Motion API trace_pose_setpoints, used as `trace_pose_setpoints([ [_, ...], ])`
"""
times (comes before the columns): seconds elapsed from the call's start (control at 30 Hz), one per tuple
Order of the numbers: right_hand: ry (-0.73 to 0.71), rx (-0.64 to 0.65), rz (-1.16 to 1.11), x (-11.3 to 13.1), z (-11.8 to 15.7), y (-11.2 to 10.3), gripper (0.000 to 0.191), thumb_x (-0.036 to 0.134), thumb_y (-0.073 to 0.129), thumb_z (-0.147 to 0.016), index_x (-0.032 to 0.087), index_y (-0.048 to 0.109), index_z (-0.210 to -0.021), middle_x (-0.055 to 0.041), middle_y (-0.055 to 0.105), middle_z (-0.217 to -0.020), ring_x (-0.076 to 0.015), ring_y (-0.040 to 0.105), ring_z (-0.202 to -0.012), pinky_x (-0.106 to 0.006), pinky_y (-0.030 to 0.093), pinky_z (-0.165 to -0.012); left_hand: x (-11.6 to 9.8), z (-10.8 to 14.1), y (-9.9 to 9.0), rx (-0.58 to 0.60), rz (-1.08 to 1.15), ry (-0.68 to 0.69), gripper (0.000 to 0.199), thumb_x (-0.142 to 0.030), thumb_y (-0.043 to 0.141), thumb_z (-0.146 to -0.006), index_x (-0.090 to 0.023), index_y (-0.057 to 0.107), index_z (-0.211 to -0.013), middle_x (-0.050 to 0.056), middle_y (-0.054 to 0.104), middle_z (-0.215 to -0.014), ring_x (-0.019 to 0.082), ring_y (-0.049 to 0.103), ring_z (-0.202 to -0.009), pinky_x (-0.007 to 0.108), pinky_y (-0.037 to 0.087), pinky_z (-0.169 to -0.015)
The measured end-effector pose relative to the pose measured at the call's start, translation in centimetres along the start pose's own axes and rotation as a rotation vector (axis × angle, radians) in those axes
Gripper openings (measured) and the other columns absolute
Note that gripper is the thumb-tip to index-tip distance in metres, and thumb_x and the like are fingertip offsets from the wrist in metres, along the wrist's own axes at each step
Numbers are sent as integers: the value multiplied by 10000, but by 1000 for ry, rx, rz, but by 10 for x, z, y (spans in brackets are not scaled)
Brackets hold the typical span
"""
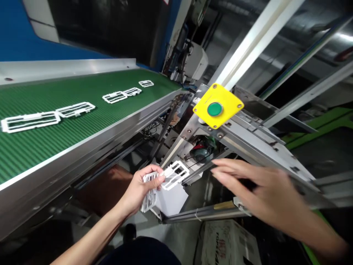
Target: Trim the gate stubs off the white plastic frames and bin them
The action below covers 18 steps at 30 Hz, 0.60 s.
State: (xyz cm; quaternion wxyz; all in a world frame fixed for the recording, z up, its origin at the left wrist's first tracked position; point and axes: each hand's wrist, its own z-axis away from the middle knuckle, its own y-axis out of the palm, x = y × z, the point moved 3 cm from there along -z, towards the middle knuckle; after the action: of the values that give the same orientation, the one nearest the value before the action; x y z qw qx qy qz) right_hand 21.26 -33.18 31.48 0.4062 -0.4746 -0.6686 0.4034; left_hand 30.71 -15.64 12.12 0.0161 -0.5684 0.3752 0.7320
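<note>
My left hand [143,186] grips several white plastic frames [176,175] below the conveyor's edge, its thumb pressed on them. One frame juts out to the right, and others are stacked under the fingers. My right hand [256,187], slightly blurred, hangs in the air to the right of them. Its fingers are stretched forward, thumb apart, with nothing visible between them. More white frames [31,121] lie on the green conveyor belt [82,143] at the left, some end to end, with a small one [146,83] farther back.
A yellow box with a green button [214,109] is mounted on the metal framework between the belt and my right hand. A metal rail [91,147] edges the belt. White sheet material [172,200] sits below the held frames. A printed carton [228,243] stands low down.
</note>
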Motion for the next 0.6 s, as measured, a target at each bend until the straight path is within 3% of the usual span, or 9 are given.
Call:
trace_pose_setpoints([
  [0.07, 13, 120, 3, 5, 2, 17, 415, 383, 579, -826, 376, 504, -1234, 56, 695, -985, -168, 686, -785, -266, 599, -670, -8, 1, 14, 78, -26, 16, 188, -272, 721, -737, -161, 594, -821, -1, 557, -624, 100, 511, -563, 176, 424, -525],
  [0.17, -78, 171, 25, 9, 3, 23, 662, 422, 606, -800, 304, 326, -1388, -2, 506, -1316, -221, 602, -1057, -332, 570, -844, -13, 5, 31, 208, 229, -173, 166, -247, 706, -745, -165, 586, -824, 3, 560, -640, 100, 518, -516, 184, 424, -481],
  [0.27, -248, -16, 73, 19, 10, 24, 784, 365, 626, -797, 220, 201, -1440, -63, 331, -1435, -253, 413, -1258, -396, 437, -1028, -12, 7, 41, 249, 564, -366, 138, -190, 683, -753, -167, 591, -854, -1, 553, -651, 84, 519, -489, 181, 442, -482],
  [0.37, -372, -189, 103, 29, 18, 43, 874, 379, 638, -784, 122, 133, -1449, -142, 354, -1409, -269, 378, -1279, -420, 425, -1040, -12, 8, 53, 240, 719, -408, 137, -218, 692, -747, -165, 611, -844, 5, 565, -647, 87, 534, -507, 184, 466, -505],
  [0.5, -417, -294, 100, 37, 24, 68, 746, 284, 543, -847, 79, 143, -1442, -165, 440, -1345, -268, 408, -1258, -432, 474, -993, -14, 11, 76, 280, 622, -472, 206, -233, 770, -660, -170, 632, -801, 6, 595, -622, 108, 585, -550, 193, 487, -566],
  [0.6, -437, -365, 97, 39, 28, 62, 621, 118, 433, -850, 71, 209, -1428, -147, 553, -1245, -248, 495, -1190, -400, 532, -919, -15, 10, 94, 432, 491, -457, 217, -299, 763, -677, -150, 636, -773, 26, 601, -575, 109, 563, -484, 197, 466, -519],
])
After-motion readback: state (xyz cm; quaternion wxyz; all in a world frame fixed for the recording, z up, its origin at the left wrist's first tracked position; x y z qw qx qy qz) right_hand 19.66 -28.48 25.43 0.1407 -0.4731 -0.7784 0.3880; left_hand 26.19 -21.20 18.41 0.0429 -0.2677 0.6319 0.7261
